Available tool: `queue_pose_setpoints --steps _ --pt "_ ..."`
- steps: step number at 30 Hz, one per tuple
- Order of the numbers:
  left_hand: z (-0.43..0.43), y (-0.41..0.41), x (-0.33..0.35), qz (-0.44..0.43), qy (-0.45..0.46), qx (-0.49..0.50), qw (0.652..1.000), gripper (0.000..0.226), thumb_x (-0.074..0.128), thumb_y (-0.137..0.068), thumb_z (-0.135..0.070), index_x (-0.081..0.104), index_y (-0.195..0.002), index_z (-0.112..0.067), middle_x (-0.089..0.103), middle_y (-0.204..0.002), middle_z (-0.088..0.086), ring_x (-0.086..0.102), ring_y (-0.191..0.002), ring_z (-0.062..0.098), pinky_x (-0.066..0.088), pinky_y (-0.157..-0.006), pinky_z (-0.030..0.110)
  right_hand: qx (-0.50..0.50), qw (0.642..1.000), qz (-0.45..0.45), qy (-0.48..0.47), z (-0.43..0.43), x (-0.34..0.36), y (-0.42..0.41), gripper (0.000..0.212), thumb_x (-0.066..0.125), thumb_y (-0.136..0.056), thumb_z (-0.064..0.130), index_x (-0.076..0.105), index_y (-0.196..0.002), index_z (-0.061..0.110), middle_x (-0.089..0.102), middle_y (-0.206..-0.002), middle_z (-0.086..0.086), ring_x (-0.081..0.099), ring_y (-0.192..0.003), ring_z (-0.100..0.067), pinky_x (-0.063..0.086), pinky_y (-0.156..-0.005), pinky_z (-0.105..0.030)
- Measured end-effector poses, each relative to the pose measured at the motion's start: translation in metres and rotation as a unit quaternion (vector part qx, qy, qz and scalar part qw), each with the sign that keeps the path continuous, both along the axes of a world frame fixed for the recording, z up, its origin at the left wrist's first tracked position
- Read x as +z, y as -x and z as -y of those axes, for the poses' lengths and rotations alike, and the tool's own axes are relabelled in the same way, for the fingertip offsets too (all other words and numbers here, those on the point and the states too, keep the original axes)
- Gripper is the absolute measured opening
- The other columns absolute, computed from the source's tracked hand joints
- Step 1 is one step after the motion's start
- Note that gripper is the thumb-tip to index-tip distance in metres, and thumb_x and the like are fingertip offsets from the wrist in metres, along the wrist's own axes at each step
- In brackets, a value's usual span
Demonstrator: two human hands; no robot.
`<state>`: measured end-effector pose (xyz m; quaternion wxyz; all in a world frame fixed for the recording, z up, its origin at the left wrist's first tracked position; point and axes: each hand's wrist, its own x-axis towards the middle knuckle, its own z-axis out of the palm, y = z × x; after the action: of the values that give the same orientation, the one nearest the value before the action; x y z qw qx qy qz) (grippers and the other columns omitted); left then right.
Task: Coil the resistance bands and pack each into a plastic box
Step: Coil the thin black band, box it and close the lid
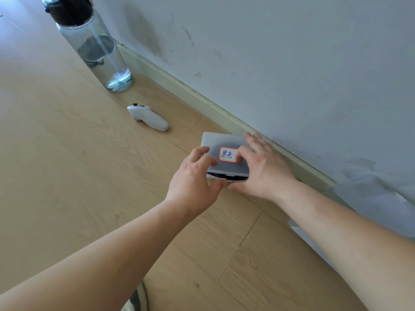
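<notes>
A translucent white plastic box (215, 142) lies on the wooden floor close to the wall, with a red-bordered handwritten label (228, 154) on its lid. A dark band (226, 176) shows through the narrow gap at the box's near edge. My left hand (194, 176) grips the box's near left corner, fingers on the lid and thumb under the edge. My right hand (261, 167) grips the right side, fingers spread over the lid and thumb at the near edge.
A clear water bottle (98, 48) with a black cap stands at the back left by the baseboard (179, 86). A white handheld controller (147, 117) lies on the floor between bottle and box. A white object (298, 232) shows under my right forearm.
</notes>
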<state>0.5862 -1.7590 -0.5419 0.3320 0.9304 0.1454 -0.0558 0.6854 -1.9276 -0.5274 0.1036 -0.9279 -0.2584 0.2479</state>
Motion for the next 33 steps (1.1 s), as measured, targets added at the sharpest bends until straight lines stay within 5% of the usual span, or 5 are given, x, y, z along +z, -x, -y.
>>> queue_pose_setpoints --steps 5,10,15,20,33 --pt "0.013 0.021 -0.001 0.052 0.004 0.084 0.995 0.040 0.080 -0.084 -0.045 0.062 -0.112 -0.023 0.051 -0.124 -0.008 0.049 -0.112 0.014 0.044 -0.094 0.028 -0.003 0.999 0.042 0.023 -0.011 -0.002 0.001 0.058 0.075 -0.067 0.071 0.045 -0.088 0.025 0.029 -0.163 -0.014 0.024 -0.151 -0.033 0.016 -0.126 -0.044" --pt "0.027 0.028 -0.001 -0.105 0.207 0.164 0.959 0.041 0.066 -0.097 -0.026 0.059 -0.138 -0.021 0.065 -0.122 -0.009 0.064 -0.105 0.006 0.051 -0.090 0.021 -0.039 0.990 0.128 0.042 -0.007 -0.007 0.021 0.069 0.071 -0.061 0.073 0.054 -0.103 0.021 0.050 -0.132 -0.017 0.051 -0.117 -0.040 0.044 -0.099 -0.045" --pt "0.038 0.022 0.010 -0.127 0.316 0.150 0.928 0.049 0.045 -0.097 0.002 0.055 -0.125 -0.036 0.062 -0.121 -0.019 0.057 -0.106 -0.012 0.042 -0.069 -0.006 -0.025 0.990 0.126 0.054 -0.003 -0.010 0.021 0.080 0.059 -0.066 0.074 0.052 -0.128 0.023 0.042 -0.156 -0.022 0.046 -0.136 -0.043 0.041 -0.109 -0.052" --pt "0.040 0.018 0.011 -0.146 0.349 0.155 0.913 0.066 0.039 -0.090 0.012 0.052 -0.099 -0.052 0.061 -0.110 -0.027 0.057 -0.103 -0.018 0.047 -0.069 -0.002 -0.061 0.991 0.114 0.019 -0.004 -0.013 0.025 0.084 0.058 -0.063 0.069 0.054 -0.135 0.025 0.047 -0.152 -0.021 0.049 -0.134 -0.043 0.040 -0.109 -0.057" --pt "0.039 0.011 0.010 -0.190 0.419 0.148 0.876 0.064 0.043 -0.091 0.015 0.053 -0.095 -0.049 0.070 -0.094 -0.038 0.060 -0.119 -0.005 0.048 -0.089 0.013 -0.040 0.998 0.042 0.026 -0.001 0.014 0.013 0.073 0.074 -0.082 0.054 0.045 -0.147 0.036 0.037 -0.161 -0.014 0.044 -0.140 -0.034 0.038 -0.113 -0.039"
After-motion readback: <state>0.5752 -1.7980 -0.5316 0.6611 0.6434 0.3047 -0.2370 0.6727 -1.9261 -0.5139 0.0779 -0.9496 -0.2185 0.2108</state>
